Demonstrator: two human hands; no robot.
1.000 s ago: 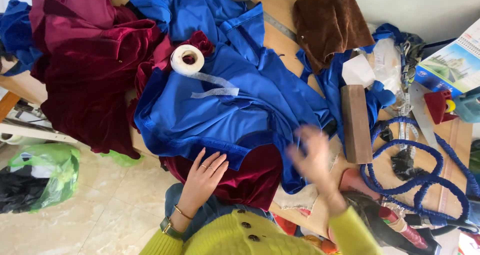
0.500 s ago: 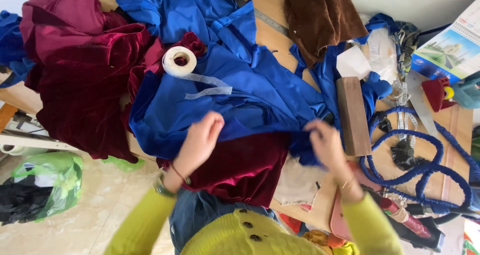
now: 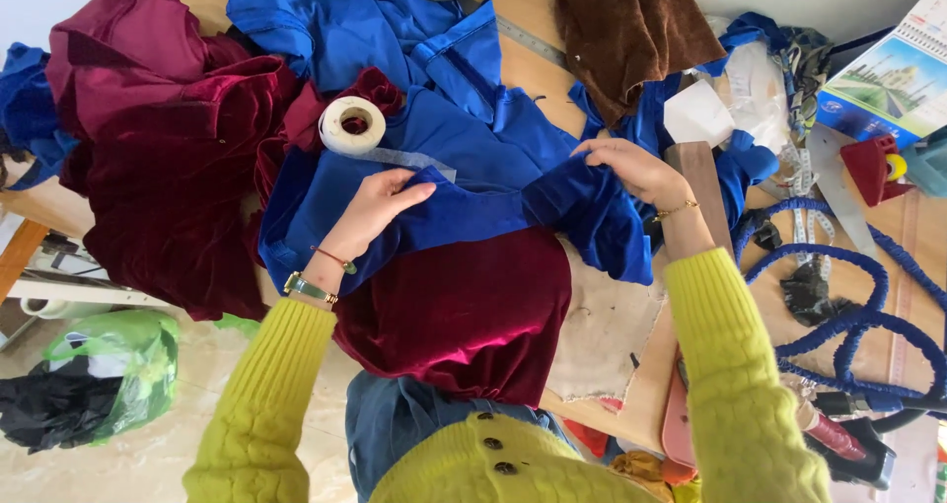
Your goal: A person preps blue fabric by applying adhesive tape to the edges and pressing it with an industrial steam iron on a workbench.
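Note:
A blue velvet cloth point(image 3: 473, 168) lies across the wooden table point(image 3: 631, 404), its near edge folded back. My left hand point(image 3: 375, 212) pinches that folded edge near the cloth's middle. My right hand point(image 3: 631, 168) grips the same fold further right, beside a wooden block point(image 3: 702, 182). Under the fold, dark red velvet point(image 3: 464, 306) shows in front of my body. A white tape roll point(image 3: 351, 125) sits on the blue cloth just beyond my left hand, with a loose strip trailing toward it.
More dark red velvet point(image 3: 158, 168) is piled at the left, brown velvet point(image 3: 631, 30) at the back. Blue cord point(image 3: 848, 306) loops at the right near a red object point(image 3: 873, 168) and a calendar point(image 3: 893, 69). A green bag point(image 3: 118, 375) lies on the floor.
Both hands moved up from the near edge and took hold of the blue cloth, folding its edge back. More of the dark red velvet is now uncovered.

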